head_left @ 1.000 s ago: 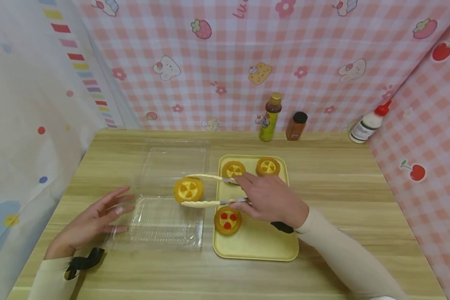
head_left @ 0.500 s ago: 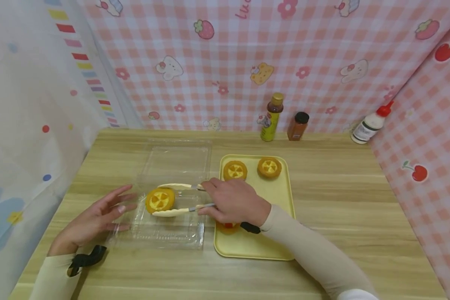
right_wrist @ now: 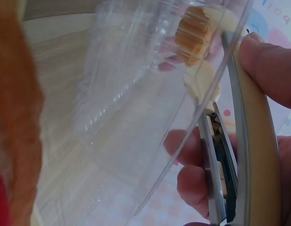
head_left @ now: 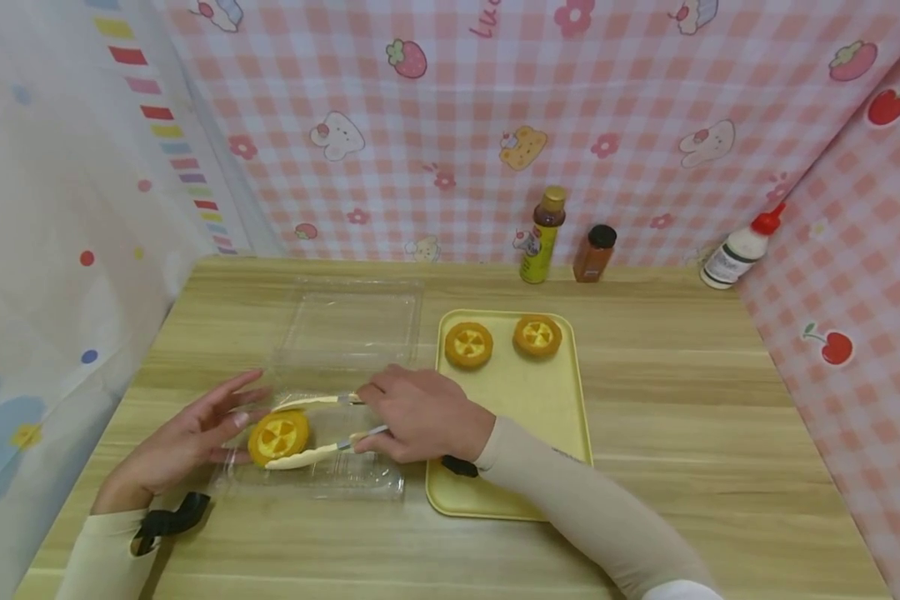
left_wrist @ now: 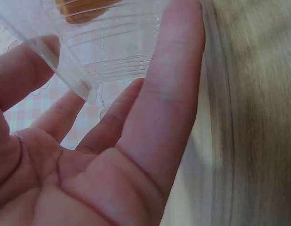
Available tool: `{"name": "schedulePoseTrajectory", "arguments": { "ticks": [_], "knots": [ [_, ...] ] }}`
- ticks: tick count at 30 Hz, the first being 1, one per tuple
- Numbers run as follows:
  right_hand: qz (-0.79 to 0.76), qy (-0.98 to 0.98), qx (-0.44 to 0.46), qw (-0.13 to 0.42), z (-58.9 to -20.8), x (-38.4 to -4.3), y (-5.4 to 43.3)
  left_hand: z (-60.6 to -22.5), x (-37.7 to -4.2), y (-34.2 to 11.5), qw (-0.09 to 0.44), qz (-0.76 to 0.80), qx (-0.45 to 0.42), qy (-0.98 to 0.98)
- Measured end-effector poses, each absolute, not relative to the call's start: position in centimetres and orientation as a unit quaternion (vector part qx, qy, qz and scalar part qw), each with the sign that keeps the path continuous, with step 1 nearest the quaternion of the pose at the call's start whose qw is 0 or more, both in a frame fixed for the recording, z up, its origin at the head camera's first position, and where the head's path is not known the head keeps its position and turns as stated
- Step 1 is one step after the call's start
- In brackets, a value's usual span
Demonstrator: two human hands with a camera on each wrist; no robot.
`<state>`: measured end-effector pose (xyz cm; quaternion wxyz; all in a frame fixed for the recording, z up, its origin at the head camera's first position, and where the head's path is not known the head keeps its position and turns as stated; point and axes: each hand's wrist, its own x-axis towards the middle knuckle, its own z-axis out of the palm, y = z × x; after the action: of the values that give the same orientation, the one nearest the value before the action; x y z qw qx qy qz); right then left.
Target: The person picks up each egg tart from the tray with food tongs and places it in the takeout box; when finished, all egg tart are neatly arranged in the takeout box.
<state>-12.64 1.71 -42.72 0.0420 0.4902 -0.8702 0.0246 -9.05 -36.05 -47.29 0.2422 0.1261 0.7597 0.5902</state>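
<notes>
My right hand holds a pair of tongs with cream-coloured tips. Between the tips sits a round tart topped with yellow filling and orange wedges, over the left part of a clear plastic clamshell box. Through the clear wall, the right wrist view shows the tart's ridged brown side. My left hand is at the box's left side, fingers extended around its corner. In the left wrist view those fingers lie alongside the clear wall.
On a yellow tray lie two wedge-topped tarts, one at the back left, another at the back right. The box lid lies folded back. A yellow-green bottle, a black-capped jar and a red-tipped bottle stand along the wall.
My right hand has carried the tart in the tongs leftward and nearer, from the tray's edge to the box's left part. It now covers the red-topped tart. My left hand has stayed put.
</notes>
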Motion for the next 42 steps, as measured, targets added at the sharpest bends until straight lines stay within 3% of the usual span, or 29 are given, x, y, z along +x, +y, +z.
{"name": "schedulePoseTrajectory", "arguments": {
  "ticks": [22, 30, 42],
  "knots": [
    [-0.001, -0.873, 0.485, 0.055, -44.0, -12.5, 0.1, -47.4, -9.1, -36.2, 0.238, 0.584, 0.126, 0.766],
    [0.010, -0.882, 0.472, 0.018, -43.2, -12.6, 0.6, -47.2, -9.1, -36.0, 0.241, 0.586, 0.127, 0.763],
    [0.049, -0.887, 0.457, 0.048, -41.5, -12.9, 3.1, -47.2, -9.1, -36.1, 0.242, 0.586, 0.125, 0.763]
  ]
}}
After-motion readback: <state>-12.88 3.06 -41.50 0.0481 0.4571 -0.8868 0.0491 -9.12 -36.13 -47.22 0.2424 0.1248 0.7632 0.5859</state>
